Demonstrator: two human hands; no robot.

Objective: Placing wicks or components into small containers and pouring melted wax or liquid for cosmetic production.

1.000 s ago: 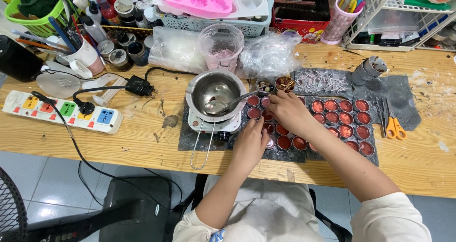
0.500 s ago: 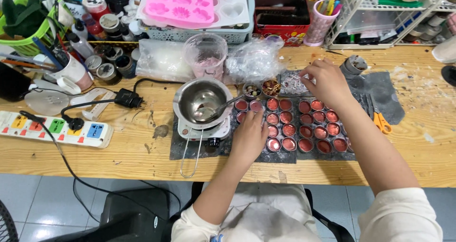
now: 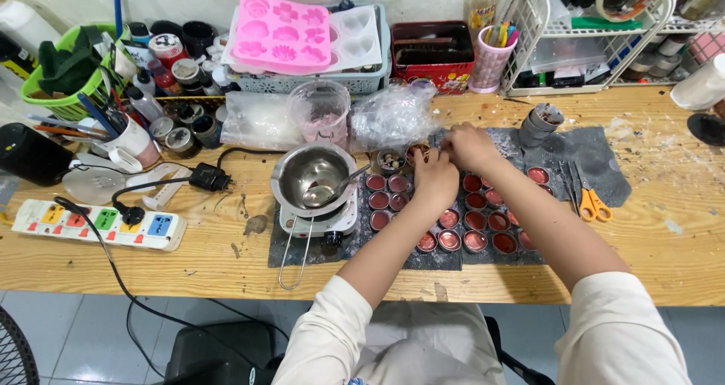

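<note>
- Wooden bench (image 3: 113,268) runs the full width before you, crowded along its back edge with a green basket (image 3: 57,90), a pink mould (image 3: 283,34) on a crate, and a wire rack (image 3: 596,45), all kept behind the working area.
- Dark mats (image 3: 596,154) cover the centre, seemingly to catch drips under the pouring work.
- Your pot (image 3: 310,177) sits on a small hotplate (image 3: 332,222) just left of the tins, a spoon (image 3: 340,188) resting inside, near enough for filling.
- Your power strip (image 3: 94,225) lies well to the left, its cable trailing off the edge.
- Rows of small round tins (image 3: 476,221), filled red, stand packed together on the mat under your forearms.
- Your left hand (image 3: 434,177) and right hand (image 3: 468,147) meet at the back row, fingers touching over one tin; whether they pinch anything, you cannot tell from here.
- Orange scissors (image 3: 593,204) wait on the mat to your right.
</note>
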